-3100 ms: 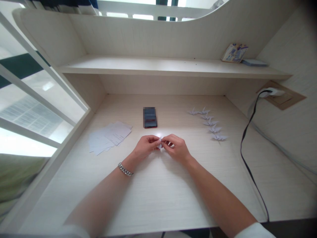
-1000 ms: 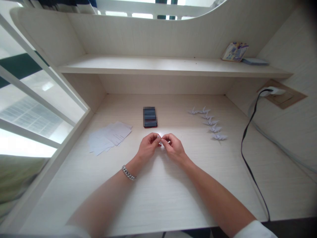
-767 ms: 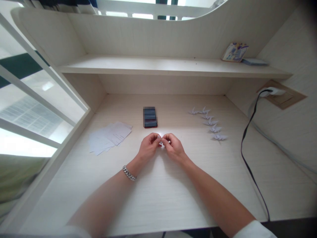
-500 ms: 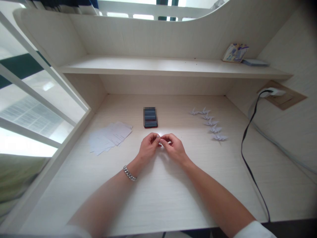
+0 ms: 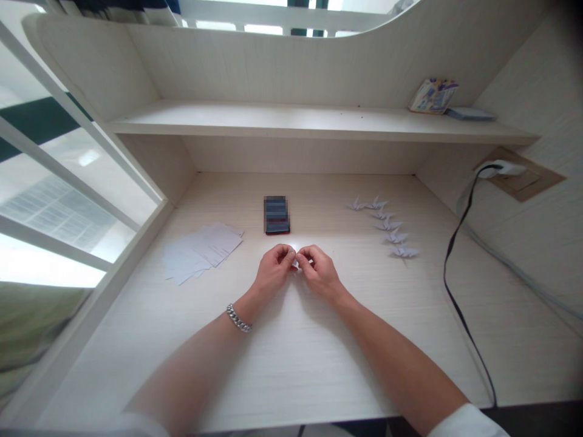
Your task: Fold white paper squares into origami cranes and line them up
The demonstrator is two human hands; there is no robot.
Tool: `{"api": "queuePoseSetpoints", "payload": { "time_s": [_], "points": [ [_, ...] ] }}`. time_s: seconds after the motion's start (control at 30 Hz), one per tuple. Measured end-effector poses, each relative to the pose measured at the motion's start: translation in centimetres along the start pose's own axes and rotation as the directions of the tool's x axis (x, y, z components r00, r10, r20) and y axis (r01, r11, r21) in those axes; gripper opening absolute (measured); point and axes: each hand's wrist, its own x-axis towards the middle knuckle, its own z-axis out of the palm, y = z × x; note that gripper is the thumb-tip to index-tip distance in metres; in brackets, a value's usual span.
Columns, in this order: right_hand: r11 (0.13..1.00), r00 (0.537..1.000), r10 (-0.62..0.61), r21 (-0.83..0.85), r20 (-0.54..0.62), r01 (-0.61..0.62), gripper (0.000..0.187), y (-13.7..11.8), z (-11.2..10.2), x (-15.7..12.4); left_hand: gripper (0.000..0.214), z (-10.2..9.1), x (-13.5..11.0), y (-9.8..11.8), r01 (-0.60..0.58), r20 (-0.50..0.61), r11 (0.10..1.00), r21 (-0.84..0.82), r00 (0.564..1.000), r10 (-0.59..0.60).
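My left hand (image 5: 274,267) and my right hand (image 5: 320,272) meet over the middle of the desk, thumbs and forefingers pinched. Between the fingertips a small bit of white folded paper (image 5: 296,264) shows; the fingers cover most of it, so its shape is hidden. Just beyond my hands lies a dark phone-like slab (image 5: 276,215) with a blurred-out surface. Several white paper cranes (image 5: 388,224) stand in a curved row to the right. On the left, white paper sheets (image 5: 204,250) are spread in an overlapping fan.
A black cable (image 5: 449,261) runs from the wall socket (image 5: 523,176) down across the desk's right side. Above the back of the desk is a shelf (image 5: 273,115), with a patterned packet (image 5: 433,96) and a flat pad (image 5: 471,114) at its right end. White bars (image 5: 68,158) border the left.
My right fingertips have shifted slightly to the right, leaving a small gap between the two thumbs. The other things stay where they were.
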Motion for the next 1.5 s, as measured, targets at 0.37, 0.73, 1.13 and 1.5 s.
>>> {"api": "queuePoseSetpoints", "payload": {
  "time_s": [0.37,0.73,1.13,1.5],
  "points": [
    [0.993,0.996,0.091,0.078,-0.012,-0.089,0.022,0.2,-0.3,0.2,0.029,-0.1,-0.1,-0.2,-0.010,-0.010,0.999,-0.048,1.000,0.009],
    [0.974,0.991,0.135,0.186,-0.004,-0.132,0.025,0.3,-0.6,0.4,0.030,-0.2,0.0,-0.1,-0.029,-0.038,0.997,-0.065,0.999,0.026],
    [0.917,0.982,0.176,0.352,0.066,-0.188,0.027,1.0,-0.7,0.6,0.026,-0.3,-0.3,0.2,-0.072,-0.035,0.986,0.150,0.996,0.078],
    [0.995,0.998,0.058,0.079,0.002,-0.058,0.020,0.0,-0.9,0.2,0.031,0.2,-0.9,1.0,-0.099,0.025,0.938,0.333,0.995,0.096]
  ]
}}
